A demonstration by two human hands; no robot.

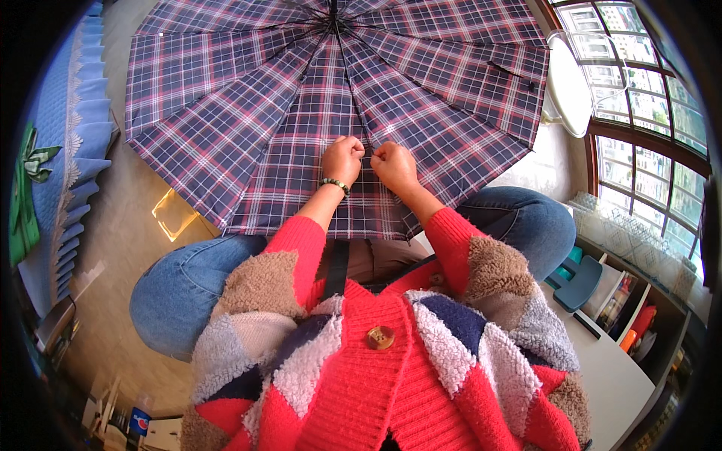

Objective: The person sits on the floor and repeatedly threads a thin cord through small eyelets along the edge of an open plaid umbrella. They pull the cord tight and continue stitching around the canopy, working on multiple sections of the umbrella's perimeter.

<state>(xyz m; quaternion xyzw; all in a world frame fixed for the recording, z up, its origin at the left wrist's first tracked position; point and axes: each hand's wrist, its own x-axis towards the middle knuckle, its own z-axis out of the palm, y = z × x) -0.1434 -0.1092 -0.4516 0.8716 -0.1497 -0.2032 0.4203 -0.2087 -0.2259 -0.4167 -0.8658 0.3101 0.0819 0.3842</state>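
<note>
An opened plaid umbrella (289, 161) in navy, red and white spreads in front of me, its inside facing up. Dark ribs fan out from the black central shaft (334, 19) at the top. My left hand (344, 159), with a beaded bracelet (335, 185) on its wrist, is closed just left of one rib (353, 98). Just right of that same rib is my right hand (394, 166), its fingers also pinched together. The two sets of fingertips nearly meet over the rib. What exactly they pinch is too small and partly hidden.
My bent knees in jeans (180, 289) flank the umbrella's near edge. On the right are a white rounded object (569, 84), a barred window (635, 83) and an open drawer (624, 308) with several items. A blue ruffled cover (64, 158) hangs at left, beside a gold-coloured sheet (177, 213).
</note>
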